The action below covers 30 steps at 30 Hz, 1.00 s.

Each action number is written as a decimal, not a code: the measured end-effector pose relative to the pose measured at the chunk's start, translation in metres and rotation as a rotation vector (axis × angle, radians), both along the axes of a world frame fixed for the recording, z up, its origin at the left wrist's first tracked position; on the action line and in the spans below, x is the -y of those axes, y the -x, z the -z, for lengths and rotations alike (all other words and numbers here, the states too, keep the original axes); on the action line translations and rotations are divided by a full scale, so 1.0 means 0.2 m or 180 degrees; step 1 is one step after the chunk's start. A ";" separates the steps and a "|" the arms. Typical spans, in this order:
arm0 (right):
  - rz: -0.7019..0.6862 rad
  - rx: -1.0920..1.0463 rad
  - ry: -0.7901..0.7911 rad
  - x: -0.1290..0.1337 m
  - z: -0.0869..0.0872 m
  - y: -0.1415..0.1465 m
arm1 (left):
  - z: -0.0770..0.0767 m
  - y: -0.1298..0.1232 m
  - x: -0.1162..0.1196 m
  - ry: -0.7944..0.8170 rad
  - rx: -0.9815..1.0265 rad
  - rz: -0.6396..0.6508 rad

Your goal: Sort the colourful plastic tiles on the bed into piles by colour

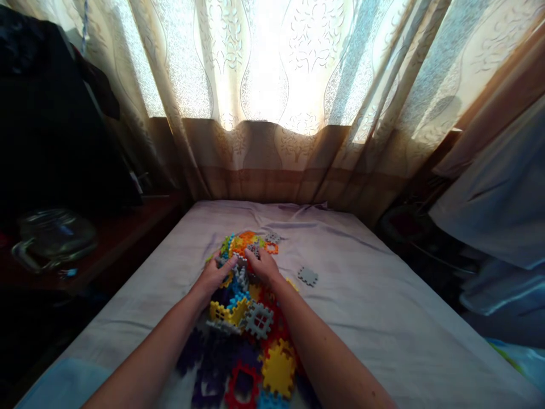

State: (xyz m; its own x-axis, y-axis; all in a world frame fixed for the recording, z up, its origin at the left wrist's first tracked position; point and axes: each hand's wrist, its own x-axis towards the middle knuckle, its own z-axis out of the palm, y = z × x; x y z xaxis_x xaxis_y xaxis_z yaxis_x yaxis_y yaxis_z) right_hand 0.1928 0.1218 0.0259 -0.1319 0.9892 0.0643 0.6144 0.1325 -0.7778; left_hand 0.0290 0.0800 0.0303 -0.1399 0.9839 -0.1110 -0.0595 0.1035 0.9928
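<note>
Both hands are at a pile of interlocking plastic tiles on the bed. My left hand (218, 271) is closed on grey tiles at the pile's left side, thumb on top. Close beside it, my right hand (263, 264) pinches a grey piece (254, 250). Orange tiles (247, 237) lie just beyond the hands. Nearer to me are a yellow window tile (230, 312), a grey window tile (259, 320), a yellow tile (279, 370), a red frame tile (232, 392) and dark purple tiles (213, 363). The fingertips are partly hidden among the pieces.
A single grey tile (307, 276) lies on the bed sheet (361, 318) right of my right hand. A glass jug (55, 233) stands on a dark red table (149, 218) at left. Curtains (264, 153) hang behind the bed; clothes (502, 187) hang at right.
</note>
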 end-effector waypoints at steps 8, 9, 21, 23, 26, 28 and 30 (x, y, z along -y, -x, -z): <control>-0.1077 -0.1390 -0.0245 0.12 -0.21 0.11 | -0.27 -0.07 0.14 0.0020 0.0642 0.0286; -0.1261 -0.1441 -0.0237 0.15 -0.24 0.07 | -0.30 -0.05 0.18 0.0022 0.0560 0.0393; -0.0995 0.1173 -0.0075 1.00 0.14 -0.69 | -0.03 0.28 0.75 -0.0485 -0.3207 0.1490; -0.0849 0.1402 -0.0206 1.08 0.22 -0.65 | 0.03 0.24 0.78 -0.0481 -0.3457 0.1443; -0.0673 0.1251 -0.0560 1.02 0.24 -0.50 | 0.07 0.12 0.76 -0.0639 -0.3338 0.1148; -0.0539 0.0917 -0.0827 0.90 0.22 -0.38 | 0.09 0.04 0.72 -0.0689 -0.3093 0.0922; -0.0453 0.0541 -0.0982 0.77 0.19 -0.28 | 0.09 -0.01 0.65 -0.0739 -0.2747 0.0657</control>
State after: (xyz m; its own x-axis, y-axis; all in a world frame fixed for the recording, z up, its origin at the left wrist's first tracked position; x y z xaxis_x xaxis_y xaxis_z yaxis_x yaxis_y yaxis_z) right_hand 0.2491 -0.0317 -0.0124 -0.3012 0.8977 0.3216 0.6898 0.4380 -0.5765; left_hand 0.0317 -0.0501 0.0117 0.0987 0.9831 0.1540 0.7100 -0.1780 0.6814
